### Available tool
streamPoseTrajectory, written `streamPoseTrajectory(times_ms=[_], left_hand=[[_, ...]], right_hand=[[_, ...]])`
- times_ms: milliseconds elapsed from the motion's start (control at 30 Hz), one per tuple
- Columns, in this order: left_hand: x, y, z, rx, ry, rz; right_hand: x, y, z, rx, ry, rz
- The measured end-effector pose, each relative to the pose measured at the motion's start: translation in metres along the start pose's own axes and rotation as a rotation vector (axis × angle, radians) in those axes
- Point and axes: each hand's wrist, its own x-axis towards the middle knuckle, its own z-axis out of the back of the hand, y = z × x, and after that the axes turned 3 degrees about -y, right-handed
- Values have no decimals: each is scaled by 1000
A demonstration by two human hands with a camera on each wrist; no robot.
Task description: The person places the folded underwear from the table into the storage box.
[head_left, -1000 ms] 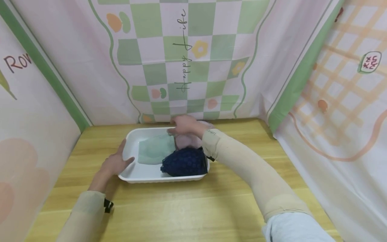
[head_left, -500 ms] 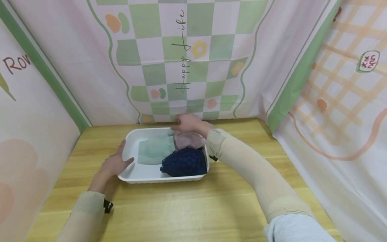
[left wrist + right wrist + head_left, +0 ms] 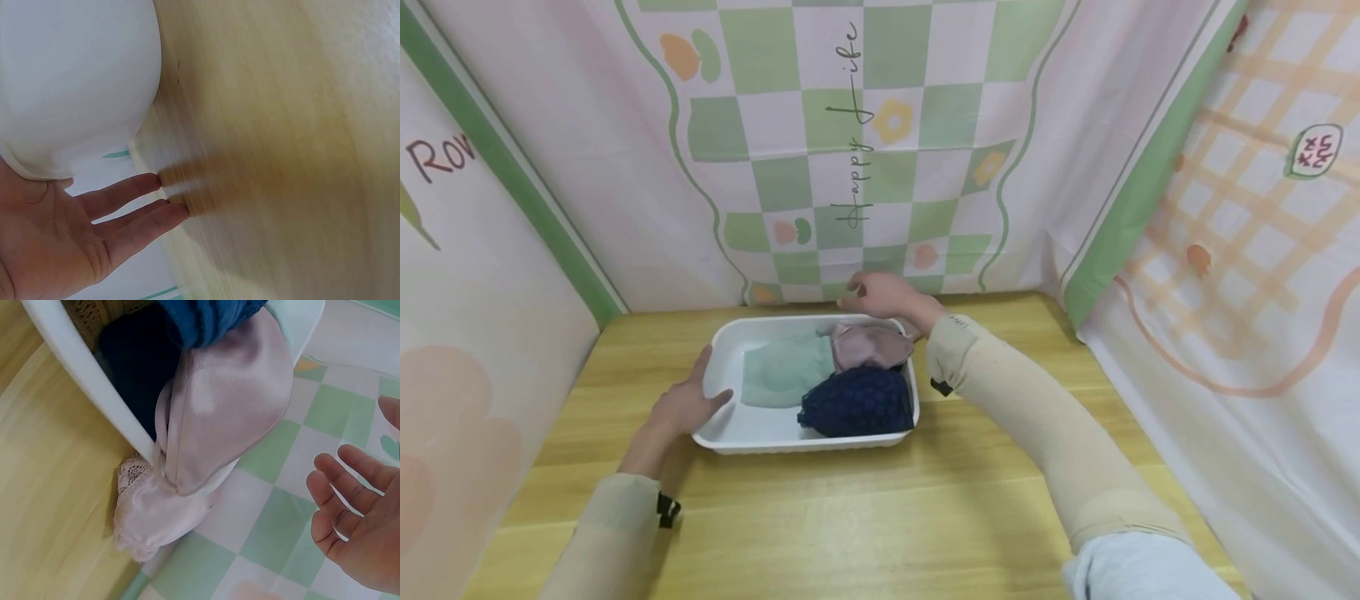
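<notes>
A white tray [image 3: 722,367] sits on the wooden table with folded fabric pieces inside. My left hand [image 3: 688,404] grips its left end, thumb over the rim; in the left wrist view the other fingers [image 3: 119,195] stretch out beside the outer wall. In the tray lie a mint-green fabric piece [image 3: 786,371], a dark navy patterned one [image 3: 859,404] and a pink satin garment [image 3: 871,348] at the back right. My right hand [image 3: 887,296] hovers behind the back rim, fingers loosely bent and holding nothing. In the right wrist view, a lace-trimmed pink satin part [image 3: 161,515] lies outside the rim.
A printed curtain [image 3: 850,167] with green checks hangs right behind the table's back edge. More curtains [image 3: 1240,292] close in the left and right sides. The wooden tabletop [image 3: 850,525] extends in front of the tray.
My right hand has lifted off the back of the fabric and shifted right and back, uncovering more of the pink satin garment. The left hand and the tray have stayed put.
</notes>
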Motion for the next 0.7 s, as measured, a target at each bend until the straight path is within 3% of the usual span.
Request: streamPoseTrajectory(times_ms=[700], left_hand=[[-2, -1, 0, -20, 17, 16]], right_hand=[[-15, -30, 9, 54, -68, -60]])
